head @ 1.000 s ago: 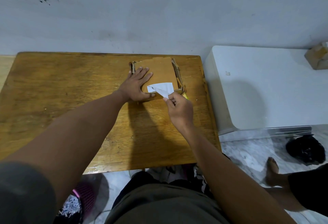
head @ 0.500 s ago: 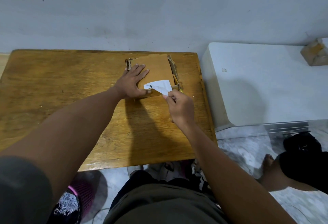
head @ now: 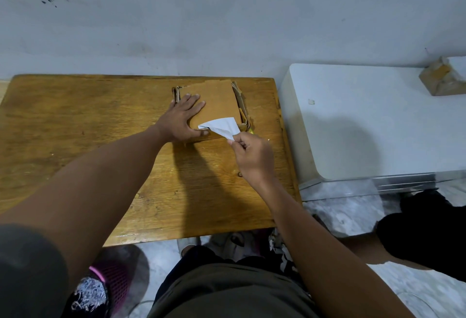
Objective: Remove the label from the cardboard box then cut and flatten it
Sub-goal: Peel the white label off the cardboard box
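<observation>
A low brown cardboard box lies on the wooden table, near its far right corner. My left hand presses flat on the box's near left part, fingers spread. A white label is partly peeled from the box's near edge and folded up into a triangle. My right hand pinches the label's lifted corner just in front of the box. Something small and yellow peeks out beside the box's near right corner.
A white low table or cabinet stands right of the wooden table, with a small taped cardboard package on its far right. A pink basket with shredded paper sits on the floor. Another person's leg is at right.
My right hand has pulled the label's corner further toward me and to the right, so more of the label is lifted. The left hand stays pressed on the box.
</observation>
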